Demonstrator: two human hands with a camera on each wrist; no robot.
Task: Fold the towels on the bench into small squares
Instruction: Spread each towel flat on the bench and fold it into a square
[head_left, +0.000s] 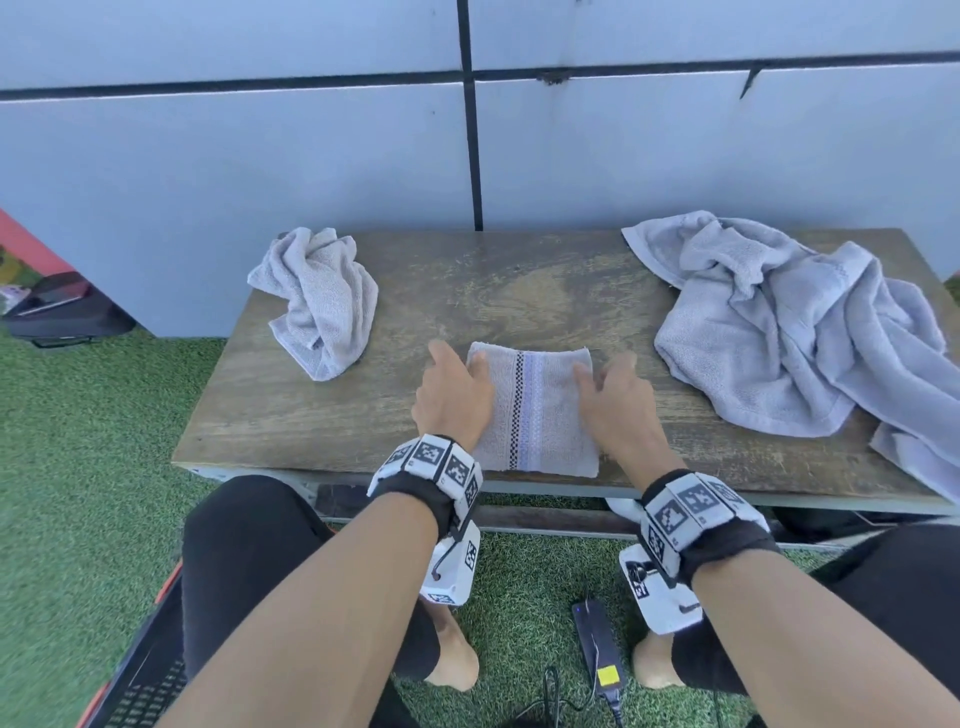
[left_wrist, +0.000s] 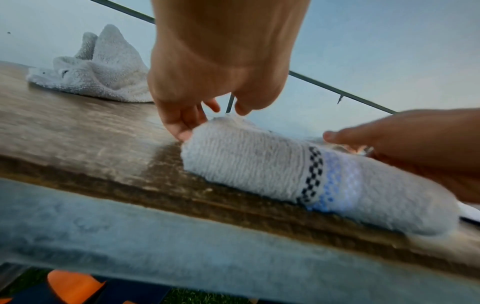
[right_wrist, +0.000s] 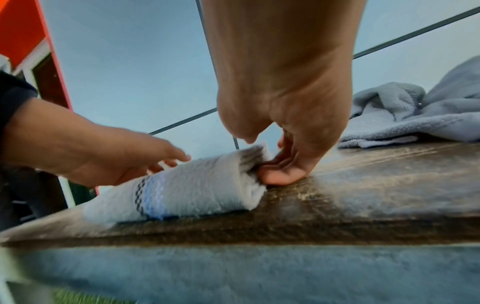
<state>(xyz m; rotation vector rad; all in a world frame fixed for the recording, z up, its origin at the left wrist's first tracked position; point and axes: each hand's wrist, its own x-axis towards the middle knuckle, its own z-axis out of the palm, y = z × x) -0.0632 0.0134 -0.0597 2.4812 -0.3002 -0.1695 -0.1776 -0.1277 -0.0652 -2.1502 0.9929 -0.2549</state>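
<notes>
Our left hand and right hand (fingers loosely spread) touch the folded towel's two sides, mid-frame.

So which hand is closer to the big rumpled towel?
Right. The right hand is beside the big rumpled towel; the left hand is beyond the folded towel.

Three towels on one wooden bench: one folded striped towel at the near edge, one crumpled small grey towel far left, one crumpled large grey towel right. Two hands: left hand, right hand. Two wrist-mounted cameras. One power adapter on the grass.
</notes>
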